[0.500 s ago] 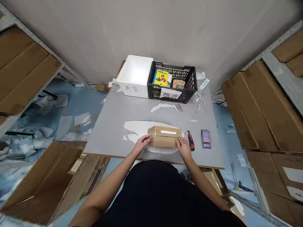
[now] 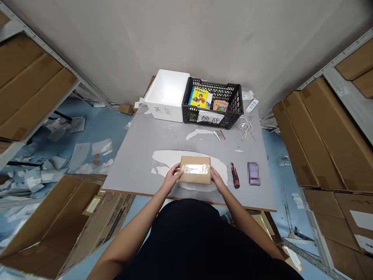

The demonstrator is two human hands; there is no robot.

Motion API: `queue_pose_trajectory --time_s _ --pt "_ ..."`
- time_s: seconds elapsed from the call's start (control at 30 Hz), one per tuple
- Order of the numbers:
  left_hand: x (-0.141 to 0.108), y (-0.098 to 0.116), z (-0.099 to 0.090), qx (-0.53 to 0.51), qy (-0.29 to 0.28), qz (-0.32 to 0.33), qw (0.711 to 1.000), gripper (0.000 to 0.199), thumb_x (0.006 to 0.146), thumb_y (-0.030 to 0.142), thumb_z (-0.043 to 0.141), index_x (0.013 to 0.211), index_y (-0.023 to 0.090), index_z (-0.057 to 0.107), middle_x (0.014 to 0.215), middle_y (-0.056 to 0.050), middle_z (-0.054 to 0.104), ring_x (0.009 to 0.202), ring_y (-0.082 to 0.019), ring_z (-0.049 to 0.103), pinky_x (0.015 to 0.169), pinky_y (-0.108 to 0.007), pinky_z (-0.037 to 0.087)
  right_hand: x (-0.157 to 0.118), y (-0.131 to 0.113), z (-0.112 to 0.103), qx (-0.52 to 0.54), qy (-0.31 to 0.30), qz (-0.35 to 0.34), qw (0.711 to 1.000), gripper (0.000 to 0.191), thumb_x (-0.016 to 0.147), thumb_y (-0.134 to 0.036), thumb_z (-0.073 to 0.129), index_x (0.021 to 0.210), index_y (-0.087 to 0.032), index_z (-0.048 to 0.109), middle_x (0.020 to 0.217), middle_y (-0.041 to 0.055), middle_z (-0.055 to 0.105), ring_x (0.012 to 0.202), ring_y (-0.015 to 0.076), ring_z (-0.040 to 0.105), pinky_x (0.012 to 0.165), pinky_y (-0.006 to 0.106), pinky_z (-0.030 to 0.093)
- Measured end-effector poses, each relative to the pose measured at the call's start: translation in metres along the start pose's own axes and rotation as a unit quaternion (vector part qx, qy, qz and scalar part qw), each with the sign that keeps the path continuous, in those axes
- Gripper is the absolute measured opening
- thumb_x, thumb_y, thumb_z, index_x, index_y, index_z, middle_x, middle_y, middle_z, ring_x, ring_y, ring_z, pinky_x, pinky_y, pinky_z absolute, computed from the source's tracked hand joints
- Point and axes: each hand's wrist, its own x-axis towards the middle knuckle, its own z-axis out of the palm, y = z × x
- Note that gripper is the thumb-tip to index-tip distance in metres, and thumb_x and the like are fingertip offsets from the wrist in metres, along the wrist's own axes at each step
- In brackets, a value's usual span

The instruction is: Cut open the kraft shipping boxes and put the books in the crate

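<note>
A small brown cardboard box [image 2: 194, 178] with shiny clear tape across it is held near the table's front edge. My left hand [image 2: 173, 177] grips its left end, with the thumb on the near face. At the right end my right hand [image 2: 216, 179] holds it, the fingers partly hidden behind the box. Under and behind the box lies a white sheet [image 2: 166, 156] with torn edges. To the right of my right hand is a red and black utility knife [image 2: 235, 177]. A blurred phone-like object [image 2: 253, 174] lies farther right.
At the table's [image 2: 131, 155] back stand a white foam box [image 2: 164, 111] and a black crate [image 2: 233, 116] holding booklets. A white cable [image 2: 246, 126] and power strip [image 2: 252, 105] lie right of them. An open carton [image 2: 58, 217] is at lower left; shelves with cartons flank both sides.
The box has turned in my hands: the taped face now shows instead of the side with the white strip and seam. My right hand has moved left with its end.
</note>
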Motion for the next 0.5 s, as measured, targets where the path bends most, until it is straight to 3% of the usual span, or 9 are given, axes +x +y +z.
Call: queue_pose_trajectory --time_s 0.07,0.1,0.23,0.33,0.4,0.5 --pt "0.000 0.006 -0.010 0.038 0.026 0.012 0.999 0.058 0.076 0.045 0.069 0.127 0.021 0.058 0.125 -0.010 0.059 0.108 -0.022 0.056 0.095 -0.036 0.046 -0.003 -0.011 0.019 0.046 -0.032 0.011 0.998 0.070 0.086 -0.070 0.038 0.137 -0.024 0.051 0.139 0.0084 0.055 0.125 0.0259 0.053 0.096 0.044 0.049" --pt "-0.001 0.008 -0.014 0.049 0.030 0.012 0.998 0.056 0.076 0.044 0.069 0.126 0.021 0.059 0.123 -0.010 0.060 0.107 -0.021 0.056 0.094 -0.035 0.047 -0.006 -0.018 0.025 0.049 -0.019 0.002 0.999 0.067 0.088 -0.067 0.036 0.138 -0.024 0.050 0.140 0.0088 0.054 0.125 0.0252 0.053 0.096 0.043 0.050" --pt "-0.004 0.014 -0.014 0.055 0.031 0.014 0.998 0.054 0.077 0.042 0.068 0.126 0.022 0.059 0.123 -0.010 0.060 0.106 -0.020 0.056 0.091 -0.034 0.048 -0.020 -0.054 0.024 -0.079 0.107 -0.151 0.980 0.052 0.093 -0.052 0.042 0.133 -0.021 0.053 0.135 0.0124 0.055 0.122 0.0245 0.053 0.103 0.044 0.044" --pt "-0.007 0.019 -0.003 0.050 0.018 0.028 0.998 0.051 0.078 0.041 0.067 0.125 0.022 0.060 0.125 -0.010 0.059 0.106 -0.021 0.056 0.090 -0.035 0.049 -0.031 -0.076 0.018 -0.228 0.045 -0.249 0.940 0.042 0.094 -0.042 0.043 0.130 -0.023 0.057 0.129 0.0109 0.058 0.121 0.0240 0.052 0.107 0.044 0.039" --pt "-0.007 0.022 0.006 0.049 -0.011 0.039 0.998 0.048 0.079 0.041 0.066 0.122 0.022 0.062 0.126 -0.010 0.059 0.107 -0.021 0.057 0.091 -0.035 0.049 -0.037 -0.082 0.017 -0.304 0.011 -0.261 0.916 0.042 0.094 -0.039 0.044 0.131 -0.023 0.057 0.127 0.0110 0.058 0.122 0.0253 0.050 0.107 0.045 0.039" --pt "-0.002 0.023 0.015 0.044 -0.064 0.041 0.996 0.047 0.078 0.041 0.067 0.121 0.022 0.063 0.124 -0.011 0.061 0.108 -0.023 0.059 0.092 -0.037 0.049 -0.041 -0.076 0.013 -0.365 0.054 -0.228 0.901 0.047 0.093 -0.043 0.046 0.133 -0.020 0.055 0.127 0.0137 0.056 0.123 0.0283 0.048 0.106 0.047 0.039"
